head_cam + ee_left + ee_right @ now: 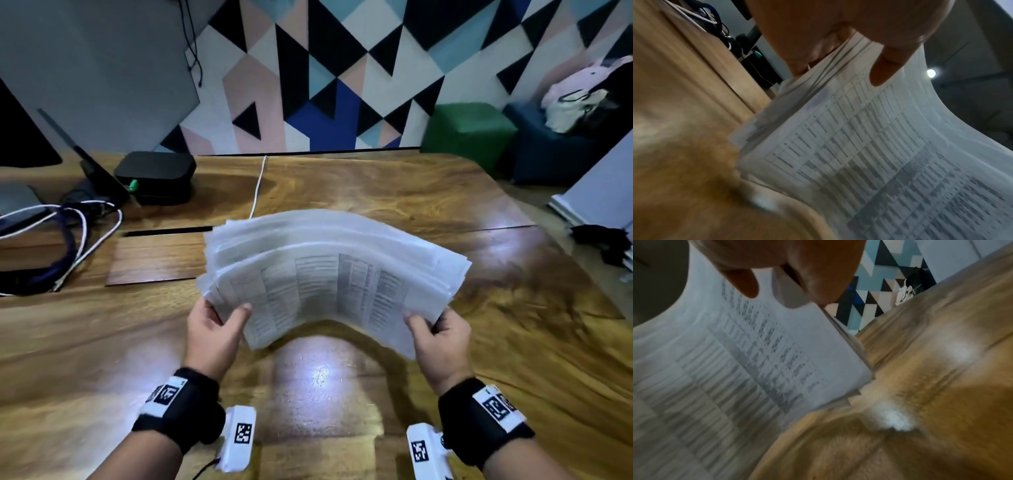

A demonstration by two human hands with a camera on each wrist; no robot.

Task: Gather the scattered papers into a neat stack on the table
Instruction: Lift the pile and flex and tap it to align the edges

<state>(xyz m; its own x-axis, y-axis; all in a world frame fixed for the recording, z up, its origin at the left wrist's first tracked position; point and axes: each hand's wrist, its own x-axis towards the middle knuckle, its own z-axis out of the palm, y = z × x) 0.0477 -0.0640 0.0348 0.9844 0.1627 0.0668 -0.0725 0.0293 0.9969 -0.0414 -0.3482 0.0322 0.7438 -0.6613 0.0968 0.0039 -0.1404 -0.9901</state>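
Two hands hold one bundle of printed papers [329,274] between them, raised above the wooden table [445,192]. The left hand [214,334] pinches the bundle's left near corner, thumb on the printed top sheet and fingers underneath; the right hand [440,342] pinches the right near corner the same way. Between the hands the sheets bow upward in an arch, their far edges fanned and uneven. From the left wrist view the thumb [885,68] presses on a page of tables; the right wrist view shows the same grip [745,283]. Beyond the left hand lie a white cable [257,186], a black box [156,174] and tangled cords [68,233]. Beyond the right hand stands a green cube seat [469,132]
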